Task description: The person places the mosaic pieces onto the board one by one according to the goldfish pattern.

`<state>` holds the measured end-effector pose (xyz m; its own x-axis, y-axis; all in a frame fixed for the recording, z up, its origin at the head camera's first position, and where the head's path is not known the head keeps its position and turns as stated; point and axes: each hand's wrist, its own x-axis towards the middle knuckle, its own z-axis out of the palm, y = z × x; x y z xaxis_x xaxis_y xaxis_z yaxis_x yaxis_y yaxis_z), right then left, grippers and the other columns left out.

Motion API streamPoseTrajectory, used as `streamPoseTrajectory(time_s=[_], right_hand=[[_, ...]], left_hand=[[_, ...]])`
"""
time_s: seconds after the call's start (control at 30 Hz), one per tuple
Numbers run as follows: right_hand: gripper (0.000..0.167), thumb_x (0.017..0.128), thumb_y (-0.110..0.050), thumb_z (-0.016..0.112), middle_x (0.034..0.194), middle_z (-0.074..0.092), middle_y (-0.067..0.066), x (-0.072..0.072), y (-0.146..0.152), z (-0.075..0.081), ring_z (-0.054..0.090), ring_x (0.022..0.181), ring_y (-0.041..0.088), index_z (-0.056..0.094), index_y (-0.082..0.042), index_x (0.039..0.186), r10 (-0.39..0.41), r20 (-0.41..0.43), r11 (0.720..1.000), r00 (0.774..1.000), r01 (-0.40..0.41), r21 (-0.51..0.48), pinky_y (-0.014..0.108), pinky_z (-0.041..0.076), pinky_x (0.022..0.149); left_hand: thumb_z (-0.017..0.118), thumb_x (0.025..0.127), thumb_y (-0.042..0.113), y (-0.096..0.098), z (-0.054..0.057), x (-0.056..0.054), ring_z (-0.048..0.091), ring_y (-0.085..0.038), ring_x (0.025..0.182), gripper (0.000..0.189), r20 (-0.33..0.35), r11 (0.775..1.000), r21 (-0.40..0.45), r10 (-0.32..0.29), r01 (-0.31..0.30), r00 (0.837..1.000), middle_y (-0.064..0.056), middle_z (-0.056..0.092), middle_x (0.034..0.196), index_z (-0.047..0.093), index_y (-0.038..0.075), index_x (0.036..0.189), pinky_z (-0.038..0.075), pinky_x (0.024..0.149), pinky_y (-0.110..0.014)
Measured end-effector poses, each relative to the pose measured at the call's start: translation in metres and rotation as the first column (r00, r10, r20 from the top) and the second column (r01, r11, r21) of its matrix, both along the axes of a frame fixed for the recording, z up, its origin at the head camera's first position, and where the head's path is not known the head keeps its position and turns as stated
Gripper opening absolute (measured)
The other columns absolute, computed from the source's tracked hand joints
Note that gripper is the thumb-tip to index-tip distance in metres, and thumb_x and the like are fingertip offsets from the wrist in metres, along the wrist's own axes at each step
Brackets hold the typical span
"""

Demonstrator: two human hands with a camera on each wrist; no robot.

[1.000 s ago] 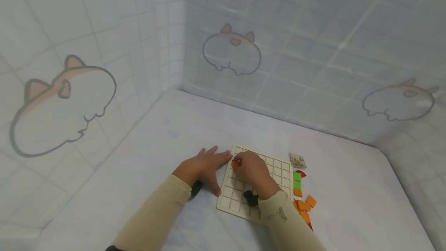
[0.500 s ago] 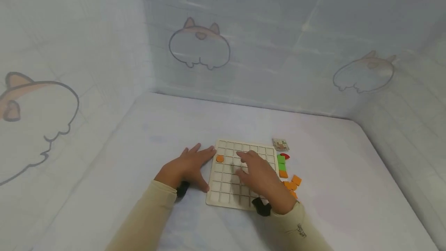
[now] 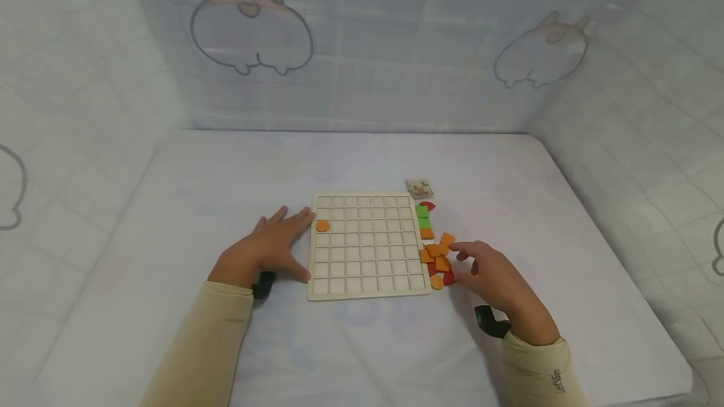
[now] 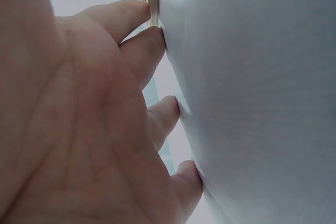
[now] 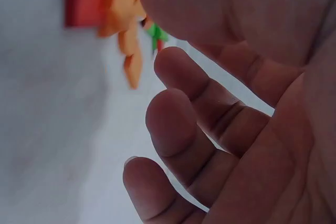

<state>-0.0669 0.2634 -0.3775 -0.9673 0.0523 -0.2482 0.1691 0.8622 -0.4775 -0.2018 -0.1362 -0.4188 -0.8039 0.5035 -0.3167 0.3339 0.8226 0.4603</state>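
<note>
At board's 3 o'clock edge: loose tile pile (image 3: 438, 259), orange and red pieces overlapping, touching the frame.
Right hand (image 3: 489, 275): hovering just past the pile at its 3 o'clock, fingers loosely bent, holding nothing; index tip nearest the orange squares. Wrist view agrees: palm bare, tiles (image 5: 118, 11) just beyond the fingertips.
Left hand (image 3: 266, 247): flat on the table (image 3: 226, 162), fingers spread, tips against the board's 9 o'clock edge; wrist view shows fingertips (image 4: 152, 40) pressed beside the wooden rim.
Grid board (image 3: 366, 245): square wooden tray of cells, lying flat, near table centre.
Placed piece: one orange round tile (image 3: 322, 226) seated in the leftmost column, second row from 12 o'clock; remaining cells look bare.
Green tiles (image 3: 422, 217): two in a column at the board's 2 o'clock, orange square below, red sliver above.
Pattern card (image 3: 420, 189): small printed card off the 1 o'clock corner; print too small to read.
Pick advice: take a top-lying orange square by its free edges, thumb and index only; lift straight up so neighbours stay put.
Brace advice: left hand pressure kept on the 9 o'clock edge, so seating a tile cannot slide the board.
Risk: overlapped pieces likely drag along; red ones partly hidden beneath orange, count unclear.
</note>
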Motion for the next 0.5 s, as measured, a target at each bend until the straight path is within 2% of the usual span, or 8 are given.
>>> streamPoseTrajectory(time_s=[0.1,0.27,0.33,0.5], right_hand=[[0.045,0.091,-0.018,0.072,0.117,0.063,0.006,0.003,0.001,-0.004,0.052,0.093,0.022,0.063,-0.017,0.136,-0.014,0.033,1.0,0.999,0.014,0.001,0.029,0.049,0.066],[0.029,0.086,-0.015,0.078,0.103,0.064,0.0,0.006,-0.006,-0.013,0.053,0.088,0.02,0.071,-0.02,0.114,-0.027,0.058,0.999,0.998,0.029,-0.04,0.029,0.049,0.068],[0.026,0.084,-0.015,0.08,0.097,0.064,-0.002,0.007,-0.01,-0.017,0.053,0.085,0.018,0.072,-0.021,0.108,-0.001,0.049,0.999,0.999,0.004,-0.044,0.03,0.047,0.07],[0.025,0.082,-0.016,0.083,0.088,0.061,-0.006,0.007,-0.018,-0.023,0.053,0.084,0.014,0.075,-0.021,0.105,0.063,0.004,0.998,0.998,-0.063,0.021,0.032,0.047,0.077]], left_hand=[[0.095,0.057,0.054,-0.003,0.0,0.0,-0.004,-0.041,0.158,0.134,0.006,1.0,0.005,0.01,-0.01,1.0,-0.002,0.013,0.172,0.021,0.021,0.164,-0.002,0.122,-0.069],[0.095,0.058,0.053,-0.003,0.0,0.002,-0.004,-0.042,0.158,0.132,0.013,1.0,0.007,0.014,-0.014,1.0,-0.001,0.014,0.172,0.022,0.021,0.164,-0.002,0.122,-0.07],[0.094,0.059,0.052,-0.003,-0.001,0.003,-0.004,-0.041,0.158,0.132,0.009,1.0,0.006,0.011,-0.011,1.0,-0.001,0.014,0.172,0.021,0.022,0.164,-0.003,0.122,-0.069],[0.095,0.059,0.053,0.001,0.001,0.003,-0.004,-0.041,0.158,0.132,0.004,1.0,0.004,0.012,-0.012,1.0,-0.001,0.014,0.172,0.021,0.022,0.164,-0.003,0.122,-0.069]])
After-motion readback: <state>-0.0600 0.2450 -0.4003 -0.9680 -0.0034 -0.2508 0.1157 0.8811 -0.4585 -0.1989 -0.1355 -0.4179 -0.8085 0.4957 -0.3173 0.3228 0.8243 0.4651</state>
